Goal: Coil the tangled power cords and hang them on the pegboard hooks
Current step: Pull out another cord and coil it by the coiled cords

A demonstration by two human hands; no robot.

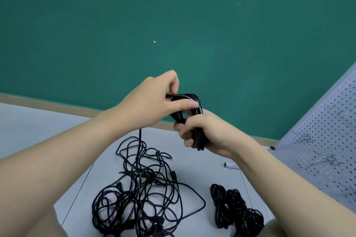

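Observation:
My right hand (204, 132) grips a half-made coil of black power cord (192, 102) held up above the table. My left hand (154, 100) pinches the cord's loose strand at the top of that coil, thumb laid across it. From my left hand the strand drops straight down into a tangled pile of black cords (142, 194) on the table. Two finished black coils (235, 208) lie on the table to the right of the pile. A grey pegboard (317, 140) with thin metal hooks (308, 137) leans at the far right.
The grey table (192, 163) runs back to a green wall (173, 25) with a tan strip along its base. A small white and metal clip (231, 166) lies on the table near the pegboard's foot.

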